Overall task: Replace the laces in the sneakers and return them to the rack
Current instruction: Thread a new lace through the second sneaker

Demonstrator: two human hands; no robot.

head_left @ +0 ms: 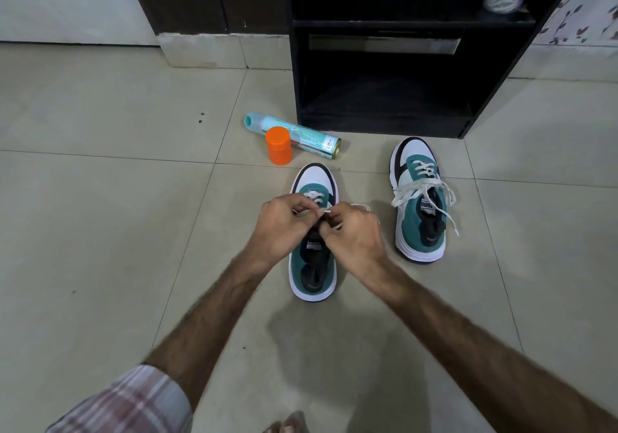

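**Fingers busy at the near sneaker's lace**

Fingers of both hands, left hand (281, 223) and right hand (354, 232), are curled and pinching the white lace (326, 212) over the near sneaker (312, 265), which stands on the floor (100, 232) before the rack (384, 121). The second sneaker (419, 198) sits to its right, laced but loosely tied. To do this step well, the person should probably keep both lace ends even, pull snug across each eyelet, and steady the shoe. A spray can (297, 135) and an orange cap (278, 145) lie near the rack's left corner.
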